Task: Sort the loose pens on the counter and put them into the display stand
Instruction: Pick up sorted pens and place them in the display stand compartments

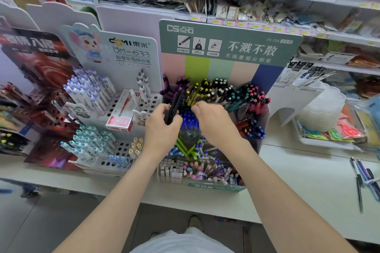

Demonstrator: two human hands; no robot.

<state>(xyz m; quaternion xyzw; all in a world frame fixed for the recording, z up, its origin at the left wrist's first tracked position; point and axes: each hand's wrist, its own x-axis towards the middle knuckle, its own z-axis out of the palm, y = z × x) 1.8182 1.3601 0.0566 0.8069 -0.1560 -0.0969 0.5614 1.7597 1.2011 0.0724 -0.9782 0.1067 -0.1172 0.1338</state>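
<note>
A green-headed display stand (230, 47) with tiers of clear compartments full of pens stands on the white counter (298, 172). My left hand (162, 125) grips a bunch of dark pens (173, 107) in front of the stand's upper left compartments. My right hand (216, 123) reaches over the blue pens (190, 118) in the middle tier, its fingers curled at a yellow-capped pen (190, 96); whether it pinches that pen I cannot tell. Several loose pens (364, 178) lie on the counter at the far right.
A white pen stand (115, 51) with a cartoon mouse stands to the left, a red box (121, 117) on it. A dark red display (35, 63) is further left. A tray of packets (329, 139) sits on the right, stocked shelves (226, 6) behind.
</note>
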